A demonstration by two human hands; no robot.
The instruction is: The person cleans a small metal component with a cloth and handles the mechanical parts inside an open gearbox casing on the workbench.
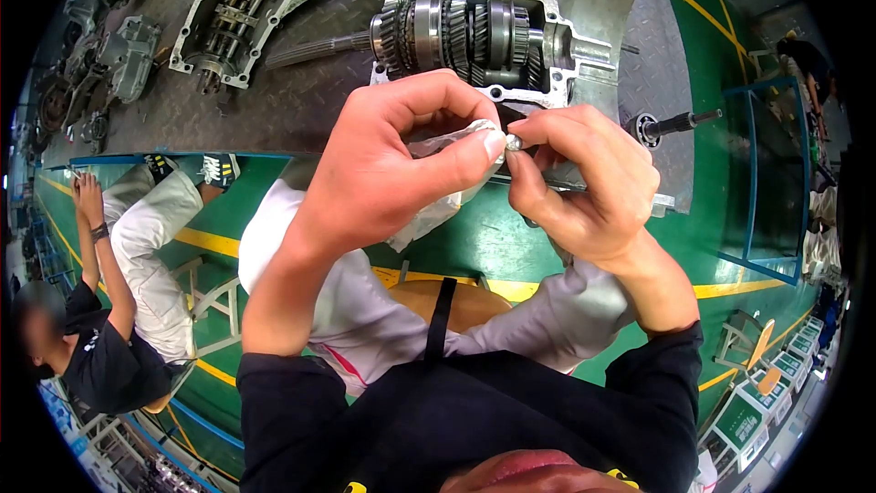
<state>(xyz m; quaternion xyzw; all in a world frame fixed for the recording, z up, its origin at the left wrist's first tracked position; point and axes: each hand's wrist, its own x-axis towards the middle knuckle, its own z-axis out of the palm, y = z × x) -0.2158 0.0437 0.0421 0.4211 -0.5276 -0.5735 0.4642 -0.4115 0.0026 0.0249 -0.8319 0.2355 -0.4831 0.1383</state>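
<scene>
My left hand [392, 160] pinches a crumpled, translucent plastic wrapper [438, 210] between thumb and index finger; the wrapper hangs down below it. My right hand [584, 178] meets it at chest height, thumb and fingertips closed on a small shiny metallic piece [514, 142] at the wrapper's edge. Whether the piece is inside the wrapper I cannot tell. Just beyond both hands lies an open gearbox housing [589, 55] with a row of gears [456, 32] on a shaft inside. A splined shaft [319, 49] sticks out of it to the left.
The metal workbench [301, 100] carries a second open housing [228, 23], more castings [132, 59] at the far left, and a shaft with a bearing [648, 131] at the right. A seated person [119, 347] is at the left. A blue frame [753, 183] stands at the right.
</scene>
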